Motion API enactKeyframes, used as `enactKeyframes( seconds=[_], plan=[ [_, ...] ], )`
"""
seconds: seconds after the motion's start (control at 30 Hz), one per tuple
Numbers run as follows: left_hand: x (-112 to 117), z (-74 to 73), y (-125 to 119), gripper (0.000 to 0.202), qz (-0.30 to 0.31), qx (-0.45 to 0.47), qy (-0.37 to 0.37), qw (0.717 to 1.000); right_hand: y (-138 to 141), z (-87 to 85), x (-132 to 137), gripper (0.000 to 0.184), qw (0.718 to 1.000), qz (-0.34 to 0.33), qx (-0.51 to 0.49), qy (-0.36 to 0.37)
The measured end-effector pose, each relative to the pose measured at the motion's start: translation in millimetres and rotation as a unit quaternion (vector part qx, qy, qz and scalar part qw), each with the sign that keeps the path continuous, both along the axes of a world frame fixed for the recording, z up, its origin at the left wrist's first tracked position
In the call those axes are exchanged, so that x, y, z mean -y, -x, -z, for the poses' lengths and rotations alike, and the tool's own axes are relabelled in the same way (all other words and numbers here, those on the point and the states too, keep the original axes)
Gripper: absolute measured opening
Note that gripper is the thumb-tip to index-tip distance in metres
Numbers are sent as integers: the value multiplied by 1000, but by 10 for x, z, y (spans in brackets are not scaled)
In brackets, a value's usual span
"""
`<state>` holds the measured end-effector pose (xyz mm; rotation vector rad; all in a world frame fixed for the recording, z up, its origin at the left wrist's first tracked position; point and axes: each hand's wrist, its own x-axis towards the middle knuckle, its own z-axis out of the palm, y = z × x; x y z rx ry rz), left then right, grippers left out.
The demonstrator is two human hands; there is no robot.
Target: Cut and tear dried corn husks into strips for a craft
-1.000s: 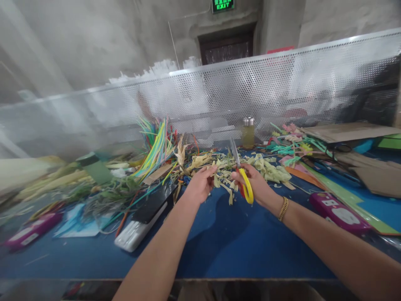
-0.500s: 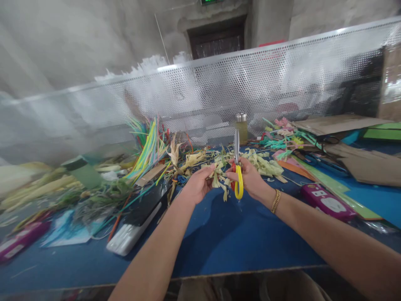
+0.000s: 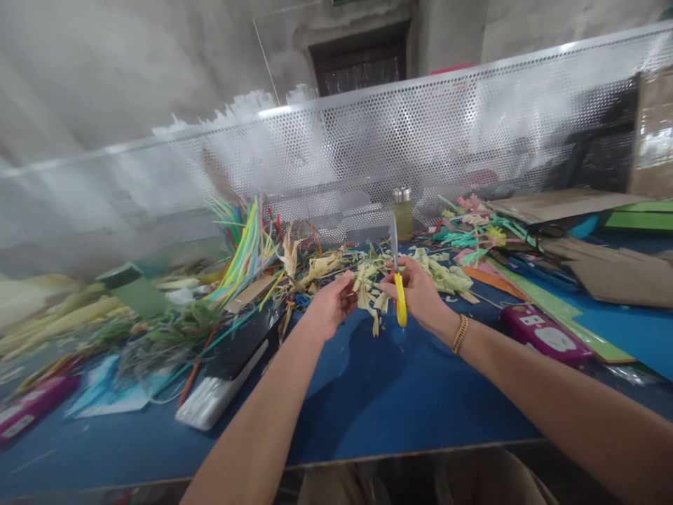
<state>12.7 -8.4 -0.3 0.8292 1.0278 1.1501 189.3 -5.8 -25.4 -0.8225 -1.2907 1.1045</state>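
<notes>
My right hand (image 3: pixel 418 291) is closed around scissors (image 3: pixel 400 298) with yellow and red handles. The blades point up and look shut. Between my hands hangs a bunch of pale green-yellow husk-like strips (image 3: pixel 374 301), with its loose ends drooping over the blue tabletop. My right thumb reaches to the right side of this bunch. My left hand (image 3: pixel 332 305) is at its left side, fingers curled and thumb and forefinger close together at its edge. Their exact contact is partly hidden. Behind, more pale strips (image 3: pixel 444 273) and dry husks (image 3: pixel 323 265) lie on the table.
Colourful thin stems (image 3: pixel 247 245) stand at the left, near a black-and-white device (image 3: pixel 226 386). A capped jar (image 3: pixel 402 214) stands against the perforated metal screen (image 3: pixel 420 140). A purple case (image 3: pixel 544 335), craft flowers (image 3: pixel 473 224) and cardboard (image 3: pixel 620 273) are on the right.
My left hand has drawn slightly back, its thumb farther from the middle of the strips and its curled fingers showing more. The scissors have turned a little in my right hand.
</notes>
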Motion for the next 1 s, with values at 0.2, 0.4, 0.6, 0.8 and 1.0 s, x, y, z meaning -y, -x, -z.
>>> enactKeyframes(
  seconds=[0.2, 0.4, 0.6, 0.8, 1.0],
  plan=[
    [-13, 24, 13, 29, 2, -16, -24, 1000, -5, -9, -2, 55, 999, 34, -1, -13],
    [-47, 66, 41, 29, -18, -54, -75, 996, 11, 2, 29, 53, 1000, -6, 8, 2],
    [-101, 75, 142, 24, 3, -119, -105, 987, 48, 33, 44, 53, 999, -27, 22, 8],
    [-109, -48, 364, 23, 10, -197, -133, 971, -127, -193, 83, 56, 990, -85, 92, 64],
    [-133, -119, 681, 25, 8, -293, -163, 942, -488, -554, 191, 48, 895, -285, 317, 133]
  ],
)
